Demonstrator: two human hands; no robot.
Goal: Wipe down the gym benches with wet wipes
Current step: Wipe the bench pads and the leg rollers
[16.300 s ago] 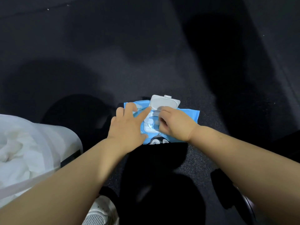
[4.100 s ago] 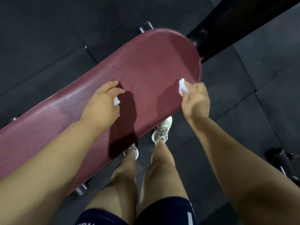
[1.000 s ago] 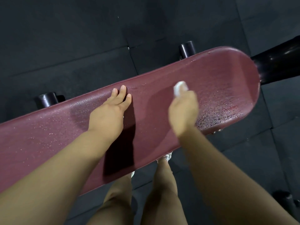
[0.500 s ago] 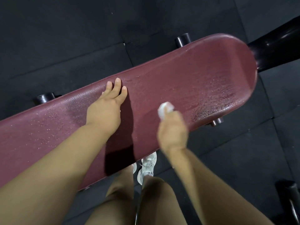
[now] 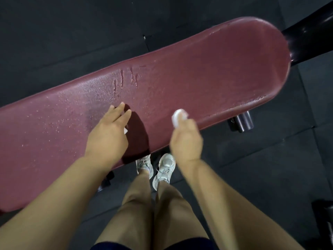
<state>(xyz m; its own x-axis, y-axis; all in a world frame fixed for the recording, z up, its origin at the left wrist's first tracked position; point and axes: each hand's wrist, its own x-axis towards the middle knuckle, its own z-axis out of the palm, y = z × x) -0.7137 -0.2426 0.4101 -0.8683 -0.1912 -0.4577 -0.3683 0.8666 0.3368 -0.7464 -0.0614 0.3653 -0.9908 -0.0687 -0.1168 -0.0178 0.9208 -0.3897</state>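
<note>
**Though beaded wet, one bench looks nearly done**

Droplets and finger streaks cover the bench (image 5: 207, 73), so I judge this pad mostly wiped; its left end is cut off, other benches unseen. The left hand (image 5: 108, 134) lies flat-fingered on a wipe scrap (image 5: 125, 130) (mostly hidden). The right hand (image 5: 185, 141), blurred, clutches a wadded wipe (image 5: 178, 116) at the near edge.

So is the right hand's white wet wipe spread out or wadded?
Wadded: the white wet wipe bulges as a lump from the right hand.
</note>
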